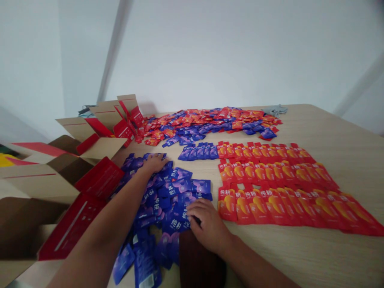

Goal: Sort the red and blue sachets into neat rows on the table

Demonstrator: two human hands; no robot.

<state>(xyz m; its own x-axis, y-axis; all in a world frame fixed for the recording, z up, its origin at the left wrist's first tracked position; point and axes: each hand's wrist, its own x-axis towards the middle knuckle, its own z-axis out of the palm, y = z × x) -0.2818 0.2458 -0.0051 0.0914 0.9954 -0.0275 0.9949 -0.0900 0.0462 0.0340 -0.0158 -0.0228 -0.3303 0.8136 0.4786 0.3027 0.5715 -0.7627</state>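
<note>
A loose heap of purple-blue pouches (177, 186) with white lettering lies in front of me. Over its far part my left hand (155, 163) rests palm down, fingers stretched out on the pouches. At the heap's near right edge is my right hand (207, 224); its fingers bend loosely over the pouches, with a gap showing beside the thumb. No pouch is visibly lifted by either hand. To the right, red pouches (273, 204) with a yellow fruit picture lie overlapped in three rows. A short row of purple pouches (199, 152) adjoins the farthest red row.
Open cardboard boxes (33, 174), red outside and brown inside, line the left side, flaps sticking out. A mixed pile of red and purple pouches (210, 120) spans the table's back. Grey cloth (275, 109) lies behind it. Something dark brown (199, 260) sits below my right hand.
</note>
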